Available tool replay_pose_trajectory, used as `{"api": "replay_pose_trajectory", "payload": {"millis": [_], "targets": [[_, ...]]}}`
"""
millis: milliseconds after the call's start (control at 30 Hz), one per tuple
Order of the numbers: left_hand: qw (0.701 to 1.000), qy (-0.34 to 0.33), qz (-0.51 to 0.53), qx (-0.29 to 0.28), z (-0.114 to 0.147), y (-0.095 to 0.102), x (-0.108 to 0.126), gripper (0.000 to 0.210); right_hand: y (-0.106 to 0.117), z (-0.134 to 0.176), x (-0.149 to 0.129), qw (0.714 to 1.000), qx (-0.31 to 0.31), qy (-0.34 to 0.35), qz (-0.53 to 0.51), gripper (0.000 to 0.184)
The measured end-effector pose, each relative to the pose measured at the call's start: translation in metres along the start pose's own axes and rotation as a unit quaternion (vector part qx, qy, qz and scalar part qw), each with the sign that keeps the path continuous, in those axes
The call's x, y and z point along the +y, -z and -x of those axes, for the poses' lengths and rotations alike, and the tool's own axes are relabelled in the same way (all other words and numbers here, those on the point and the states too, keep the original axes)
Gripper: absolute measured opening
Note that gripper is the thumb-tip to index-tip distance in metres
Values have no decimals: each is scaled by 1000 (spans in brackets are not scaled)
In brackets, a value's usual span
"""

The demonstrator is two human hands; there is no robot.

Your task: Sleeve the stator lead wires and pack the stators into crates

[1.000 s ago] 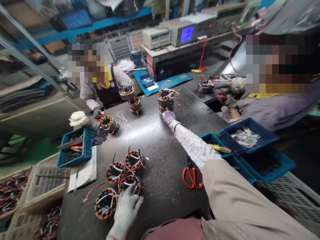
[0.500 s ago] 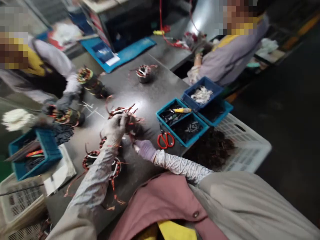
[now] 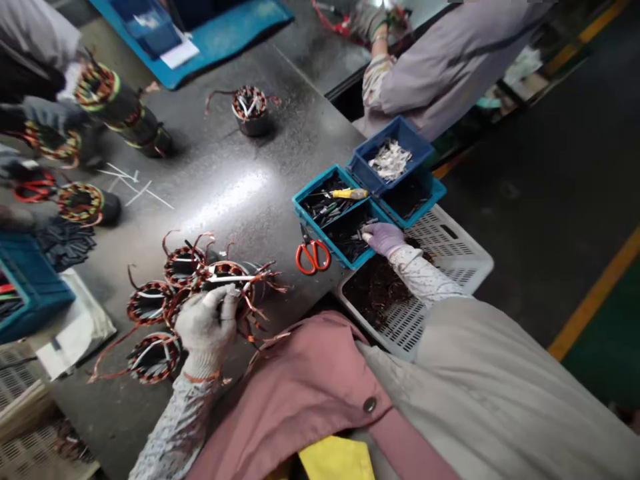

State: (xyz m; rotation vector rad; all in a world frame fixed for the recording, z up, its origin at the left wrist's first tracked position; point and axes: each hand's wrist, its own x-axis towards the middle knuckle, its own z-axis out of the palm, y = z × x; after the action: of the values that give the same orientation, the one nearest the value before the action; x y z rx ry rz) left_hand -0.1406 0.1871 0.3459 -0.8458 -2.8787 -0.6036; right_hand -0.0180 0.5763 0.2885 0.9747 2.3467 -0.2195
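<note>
My left hand (image 3: 207, 323), in a white knit glove, is curled against the near edge of a motor stator (image 3: 254, 285) with copper windings, a white sleeve and loose wire ends. Its fingertips are closed at the rim. More stators stand beside it, among them one at the far left of the group (image 3: 150, 303) and one near my wrist (image 3: 155, 358). My right hand (image 3: 385, 238), in a lavender glove, reaches into a teal divided bin (image 3: 340, 255) of small dark tube pieces. Its fingertips are pinched together among the pieces; what they hold is too small to tell.
Red-handled scissors (image 3: 313, 257) lie beside the bin. A yellow-handled tool (image 3: 349, 194) rests in its other compartment. A blue bin (image 3: 420, 150) holds white pieces; a white crate (image 3: 480, 260) stands below. A co-worker's gloved hands (image 3: 53, 113) handle stators at left; another co-worker's sleeve (image 3: 450, 73) is at upper right.
My right hand has left the stator and moved right into the teal bin. My left hand has come lower and nearer with the stator. The view has tilted down and shifted.
</note>
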Motion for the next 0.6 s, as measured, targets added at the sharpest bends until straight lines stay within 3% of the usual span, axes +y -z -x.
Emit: {"api": "replay_pose_trajectory", "payload": {"millis": [133, 300, 400, 500, 600], "targets": [[1000, 19, 15, 5, 4, 0, 1, 37, -6, -9, -16, 999, -10, -13, 34, 35], [999, -2, -11, -39, 1, 19, 7, 36, -12, -20, -31, 997, -35, -31, 63, 35], [999, 20, 2, -35, -1, 27, 13, 35, -11, -24, -28, 997, -43, -16, 66, 34], [996, 65, 39, -54, -3, 21, 18, 36, -9, -25, -24, 997, -30, -3, 70, 34], [993, 59, 69, -73, -5, 11, 18, 40, -8, -23, -22, 997, -22, -16, 68, 33]]}}
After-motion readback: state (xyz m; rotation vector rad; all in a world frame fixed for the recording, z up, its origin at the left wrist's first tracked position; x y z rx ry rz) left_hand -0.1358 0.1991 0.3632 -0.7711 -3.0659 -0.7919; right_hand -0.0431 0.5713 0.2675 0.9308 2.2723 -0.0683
